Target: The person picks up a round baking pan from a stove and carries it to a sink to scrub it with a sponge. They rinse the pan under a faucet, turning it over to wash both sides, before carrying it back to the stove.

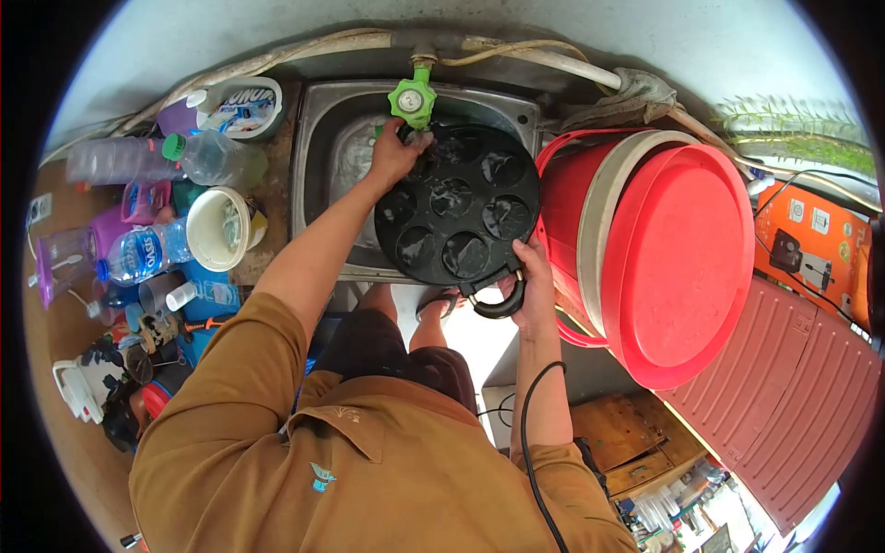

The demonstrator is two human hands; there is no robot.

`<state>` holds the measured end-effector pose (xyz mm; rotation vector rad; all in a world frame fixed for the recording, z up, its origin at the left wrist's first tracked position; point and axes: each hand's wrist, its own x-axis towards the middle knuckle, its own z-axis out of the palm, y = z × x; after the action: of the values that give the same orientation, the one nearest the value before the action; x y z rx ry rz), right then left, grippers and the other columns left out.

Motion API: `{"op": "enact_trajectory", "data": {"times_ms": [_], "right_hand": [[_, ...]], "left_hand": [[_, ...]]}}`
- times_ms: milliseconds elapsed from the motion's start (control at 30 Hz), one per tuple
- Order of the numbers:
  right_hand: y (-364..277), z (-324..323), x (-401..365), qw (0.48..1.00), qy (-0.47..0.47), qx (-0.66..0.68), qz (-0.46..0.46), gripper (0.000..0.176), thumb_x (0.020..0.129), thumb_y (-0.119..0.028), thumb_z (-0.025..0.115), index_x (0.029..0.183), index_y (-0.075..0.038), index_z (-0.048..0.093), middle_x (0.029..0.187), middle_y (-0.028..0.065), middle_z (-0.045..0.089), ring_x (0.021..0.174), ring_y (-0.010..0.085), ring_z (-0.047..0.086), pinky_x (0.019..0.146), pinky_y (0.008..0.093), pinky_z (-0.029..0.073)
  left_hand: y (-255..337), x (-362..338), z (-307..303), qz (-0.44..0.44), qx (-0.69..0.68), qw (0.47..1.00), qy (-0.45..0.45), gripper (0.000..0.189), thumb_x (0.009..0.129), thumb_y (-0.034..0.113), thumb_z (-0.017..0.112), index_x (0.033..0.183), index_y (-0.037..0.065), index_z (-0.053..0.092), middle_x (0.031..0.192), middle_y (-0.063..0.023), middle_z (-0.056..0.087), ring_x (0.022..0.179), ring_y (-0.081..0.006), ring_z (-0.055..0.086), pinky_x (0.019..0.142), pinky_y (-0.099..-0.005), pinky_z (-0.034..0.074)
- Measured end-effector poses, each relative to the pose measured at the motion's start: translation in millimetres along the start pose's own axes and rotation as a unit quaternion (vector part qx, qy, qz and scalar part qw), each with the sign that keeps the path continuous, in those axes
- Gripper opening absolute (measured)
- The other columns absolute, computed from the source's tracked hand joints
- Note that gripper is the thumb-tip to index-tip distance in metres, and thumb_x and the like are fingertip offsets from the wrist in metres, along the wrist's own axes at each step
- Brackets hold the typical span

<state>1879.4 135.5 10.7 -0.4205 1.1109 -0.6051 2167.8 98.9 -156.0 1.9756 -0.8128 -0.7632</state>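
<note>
A round black cake pan [426,221] with several round wells is held tilted over the steel sink [318,138]. It looks wet, with shiny patches in the wells. My left hand [396,155] grips its far left edge, just below the green tap knob [412,100]; some of those fingers are hidden behind the rim. At the near right edge, my right hand [533,276] is closed on the pan beside its curved black handle [502,297], thumb on top and fingers mostly out of sight underneath.
A red bucket [576,198] with a red basin [687,267] tipped against it stands right of the sink. Bottles, including a clear one [217,158], and a white tub [214,229] crowd the left side. A pipe [544,60] runs along the wall.
</note>
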Motion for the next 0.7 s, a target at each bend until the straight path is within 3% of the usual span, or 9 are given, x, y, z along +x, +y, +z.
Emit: {"op": "enact_trajectory", "data": {"times_ms": [67,100,167,200,300,367,467,600,700], "right_hand": [[-3,8,0,1.000,-0.007,-0.007,-0.019,0.035,0.093,-0.019,0.058,0.124,-0.004,0.055,0.119,0.0087,0.063,0.103,0.0174,0.064,0.090,0.0301,0.052],[-1,6,5,1.000,-0.008,-0.010,-0.019,0.035,0.093,-0.019,0.058,0.124,-0.004,0.055,0.119,0.0087,0.063,0.103,0.0174,0.064,0.090,0.0301,0.052],[7,2,16,0.994,-0.069,0.086,0.019,0.039,0.093,-0.023,0.059,0.127,-0.004,0.054,0.120,0.0101,0.065,0.106,0.0223,0.064,0.088,0.0312,0.054],[10,2,17,0.991,-0.081,0.099,0.039,0.042,0.092,-0.026,0.059,0.127,-0.003,0.055,0.119,0.0114,0.066,0.107,0.0249,0.065,0.086,0.0367,0.056],[13,5,27,0.982,-0.109,0.138,0.069,0.042,0.092,-0.028,0.060,0.124,-0.002,0.057,0.118,0.0119,0.067,0.105,0.0246,0.066,0.087,0.0409,0.056],[16,2,36,0.985,-0.084,0.125,0.083,0.040,0.091,-0.026,0.059,0.123,-0.002,0.057,0.117,0.0127,0.067,0.102,0.0257,0.067,0.087,0.0416,0.056],[26,1,47,0.992,-0.016,0.092,0.088,0.036,0.083,-0.015,0.056,0.115,0.002,0.059,0.108,0.0149,0.068,0.096,0.0291,0.067,0.088,0.0431,0.056],[62,-33,67,0.988,-0.080,0.131,0.033,0.044,0.070,0.001,0.050,0.113,0.005,0.059,0.103,0.0134,0.067,0.095,0.0274,0.066,0.086,0.0397,0.055],[85,-55,74,0.978,-0.108,0.165,0.066,0.049,0.069,0.001,0.049,0.117,0.004,0.058,0.108,0.0140,0.067,0.098,0.0284,0.066,0.088,0.0398,0.055]], "left_hand": [[3,7,5,0.058,-0.005,0.997,-0.042,0.070,0.080,0.038,0.078,0.129,-0.004,0.050,0.114,-0.0241,0.065,0.106,-0.0323,0.065,0.091,-0.0380,0.049],[4,9,8,0.058,-0.007,0.997,-0.041,0.070,0.080,0.038,0.078,0.129,-0.004,0.050,0.114,-0.0241,0.065,0.106,-0.0323,0.065,0.091,-0.0380,0.049],[19,11,10,0.054,-0.045,0.985,-0.158,0.070,0.083,0.038,0.077,0.135,0.001,0.050,0.128,-0.0205,0.059,0.121,-0.0298,0.056,0.102,-0.0365,0.043],[26,10,10,0.053,-0.045,0.985,-0.157,0.070,0.083,0.038,0.077,0.135,0.001,0.050,0.128,-0.0205,0.059,0.121,-0.0298,0.056,0.102,-0.0365,0.043],[33,10,10,0.022,0.014,0.979,-0.203,0.070,0.083,0.038,0.078,0.137,0.003,0.050,0.132,-0.0189,0.057,0.124,-0.0283,0.054,0.103,-0.0359,0.041],[25,16,13,0.007,-0.047,0.967,-0.249,0.072,0.082,0.038,0.079,0.137,0.004,0.049,0.130,-0.0174,0.059,0.122,-0.0274,0.055,0.103,-0.0352,0.042],[-4,31,17,0.020,-0.075,0.963,-0.260,0.070,0.082,0.038,0.080,0.136,0.003,0.051,0.127,-0.0165,0.060,0.120,-0.0261,0.057,0.101,-0.0353,0.043],[10,28,-11,0.026,0.025,0.966,-0.255,0.066,0.081,0.037,0.080,0.133,0.003,0.055,0.123,-0.0143,0.063,0.115,-0.0244,0.059,0.097,-0.0353,0.046],[1,29,-26,0.085,0.032,0.976,-0.196,0.067,0.081,0.040,0.080,0.131,0.002,0.055,0.120,-0.0163,0.065,0.110,-0.0267,0.062,0.092,-0.0363,0.048]]}}
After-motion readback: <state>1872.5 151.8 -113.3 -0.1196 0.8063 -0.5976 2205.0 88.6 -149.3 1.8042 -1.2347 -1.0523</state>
